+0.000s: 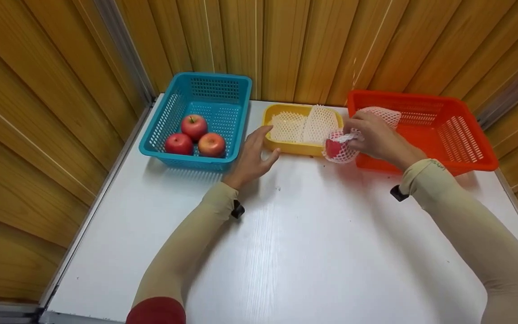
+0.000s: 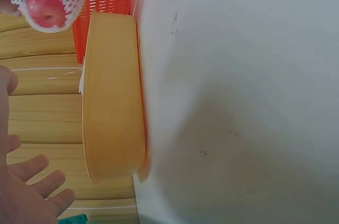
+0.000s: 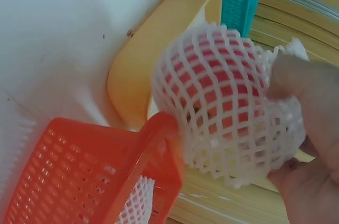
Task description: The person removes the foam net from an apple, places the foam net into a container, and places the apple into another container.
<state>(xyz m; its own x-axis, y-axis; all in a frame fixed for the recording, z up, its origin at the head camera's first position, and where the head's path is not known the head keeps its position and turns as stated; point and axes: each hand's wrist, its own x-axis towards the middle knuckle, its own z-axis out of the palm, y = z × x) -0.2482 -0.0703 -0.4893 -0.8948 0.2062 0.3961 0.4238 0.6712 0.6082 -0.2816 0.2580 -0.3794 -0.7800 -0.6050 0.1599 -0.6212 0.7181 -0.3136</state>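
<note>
An apple (image 1: 333,148) wrapped in a white foam net (image 3: 217,102) hangs from my right hand (image 1: 378,137), whose fingers and thumb pinch the gathered end of the net. It is by the left rim of the red basket (image 1: 425,168). My left hand (image 1: 252,157) has its fingers spread beside the left end of the yellow tray (image 1: 290,148), holding nothing. In that tray lie white foam nets (image 1: 321,125). Bare apples (image 1: 194,127) sit in the blue basket (image 1: 236,148), left of my left hand.
Another white foam net (image 1: 387,116) shows inside the red basket at its back left; what it holds is hidden. All containers stand on a white table (image 1: 263,252) along a wood-panelled wall (image 1: 286,49). A second panelled wall (image 1: 29,112) closes the left side.
</note>
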